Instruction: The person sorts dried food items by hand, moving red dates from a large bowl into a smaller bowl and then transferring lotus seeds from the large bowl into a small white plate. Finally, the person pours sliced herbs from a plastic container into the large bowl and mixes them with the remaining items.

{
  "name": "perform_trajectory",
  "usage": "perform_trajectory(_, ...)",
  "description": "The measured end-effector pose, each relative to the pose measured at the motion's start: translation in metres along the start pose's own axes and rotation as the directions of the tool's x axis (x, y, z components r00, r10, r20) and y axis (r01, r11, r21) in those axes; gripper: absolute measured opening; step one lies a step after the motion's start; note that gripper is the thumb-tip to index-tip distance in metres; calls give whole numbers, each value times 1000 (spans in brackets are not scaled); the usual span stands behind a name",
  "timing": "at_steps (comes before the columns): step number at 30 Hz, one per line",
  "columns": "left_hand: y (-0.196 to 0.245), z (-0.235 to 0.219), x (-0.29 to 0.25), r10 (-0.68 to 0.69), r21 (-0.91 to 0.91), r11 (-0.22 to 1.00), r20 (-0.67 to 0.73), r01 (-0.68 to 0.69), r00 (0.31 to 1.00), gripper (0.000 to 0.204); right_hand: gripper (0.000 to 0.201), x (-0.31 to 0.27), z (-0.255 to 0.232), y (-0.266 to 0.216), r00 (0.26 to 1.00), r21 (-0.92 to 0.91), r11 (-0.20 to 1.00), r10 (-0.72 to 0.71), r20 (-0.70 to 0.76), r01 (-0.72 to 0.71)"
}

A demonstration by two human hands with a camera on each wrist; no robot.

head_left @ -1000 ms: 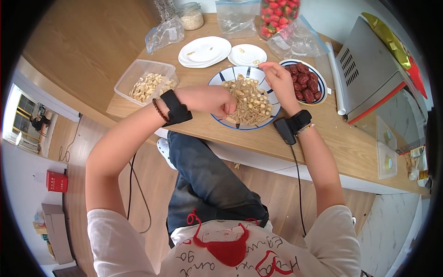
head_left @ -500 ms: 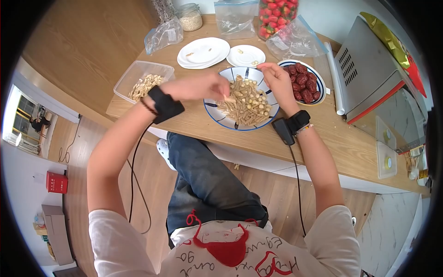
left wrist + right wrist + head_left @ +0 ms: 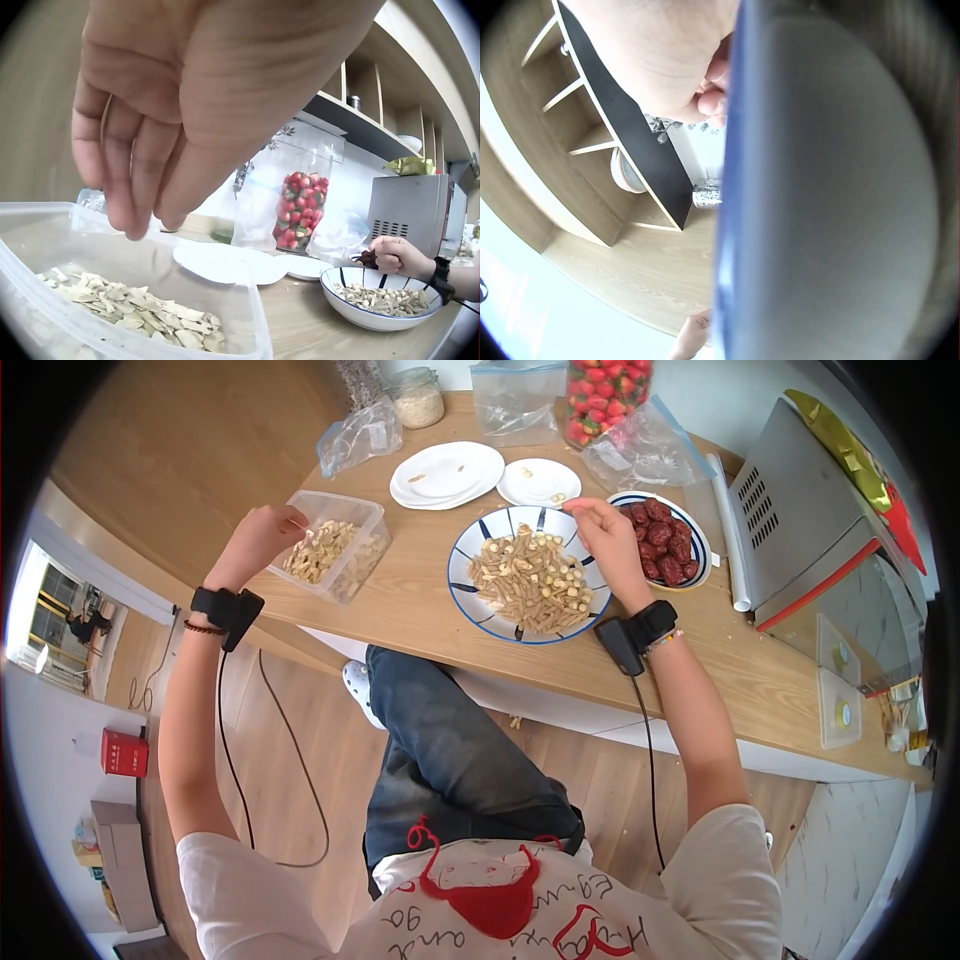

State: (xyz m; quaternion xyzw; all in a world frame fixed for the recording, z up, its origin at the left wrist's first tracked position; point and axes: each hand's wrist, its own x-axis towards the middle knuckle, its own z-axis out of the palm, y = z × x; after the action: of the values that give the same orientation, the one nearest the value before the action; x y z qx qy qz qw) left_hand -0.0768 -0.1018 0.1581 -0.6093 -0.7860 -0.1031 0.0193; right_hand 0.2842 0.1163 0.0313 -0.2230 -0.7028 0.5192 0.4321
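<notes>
My left hand (image 3: 262,540) hangs over the clear plastic container (image 3: 372,518) of pale dried slices (image 3: 325,550), its loosely gathered fingers pointing down. In the left wrist view nothing shows between those fingers, which are above the slices (image 3: 142,311). My right hand (image 3: 610,545) stays at the upper right rim of the blue-striped bowl (image 3: 470,550), fingers bent, fingertips right at the rim. The right wrist view shows the bowl's side (image 3: 840,187) covering part of that hand; I cannot tell whether it grips the rim. Mixed tan sticks and pale round seeds (image 3: 535,585) fill the bowl.
White plates (image 3: 450,475) and a small plate (image 3: 545,468) with a few seeds lie behind the bowl. Red dates (image 3: 660,540) fill a dish at the right. Strawberries (image 3: 600,400), plastic bags (image 3: 515,405) and a jar (image 3: 418,405) stand at the back; an oven (image 3: 800,500) is at right.
My left hand has left the bowl's contents, lifted over its left edge and swung left to the plastic container. The right hand has kept its place at the bowl's rim.
</notes>
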Motion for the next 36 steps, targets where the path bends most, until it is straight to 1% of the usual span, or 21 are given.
perform_trajectory(3,6,9,1,33,-23,999,-15,-33,999,25,18,1,0,0,1000,-7,1000,3,5,-3)
perform_trajectory(4,17,13,3,44,-36,998,-16,-44,999,26,18,1,0,-1,1000,-8,1000,5,5,-5)
perform_trajectory(7,69,29,7,210,-177,964,59,-197,976,28,18,1,0,-1,1000,-5,1000,23,2,-23)
perform_trajectory(8,86,37,9,277,-177,950,103,-257,955,29,18,1,0,-1,1000,-10,1000,18,2,-18)
perform_trajectory(9,102,46,11,342,-179,932,146,-315,928,29,18,1,0,0,1000,-14,1000,13,3,-13)
perform_trajectory(11,135,67,11,563,-287,806,102,-518,820,26,18,1,0,1,1000,-16,1000,12,7,-12)
perform_trajectory(14,167,88,20,733,-350,672,192,-652,653,24,17,1,-1,1,1000,-1,1000,12,14,-12)
perform_trajectory(17,178,101,28,763,-332,644,221,-689,607,24,17,1,-1,1,1000,15,1000,8,15,-8)
perform_trajectory(20,178,105,32,806,-302,589,152,-750,572,23,17,1,-1,3,1000,9,1000,2,14,-2)
perform_trajectory(23,175,107,30,799,-315,595,132,-739,587,20,17,1,0,2,1000,3,1000,3,11,-3)
perform_trajectory(26,174,108,31,759,-344,646,203,-681,618,15,17,1,0,1,1000,-1,1000,4,6,-4)
perform_trajectory(32,176,110,30,757,-216,652,247,-727,605,9,17,2,-1,2,1000,3,1000,12,10,-12)
perform_trajectory(35,177,109,30,769,-259,639,211,-724,604,8,17,1,-2,1,1000,11,1000,18,11,-18)
perform_trajectory(36,177,108,30,742,-271,671,239,-691,627,8,17,1,-1,1,1000,13,1000,14,11,-14)
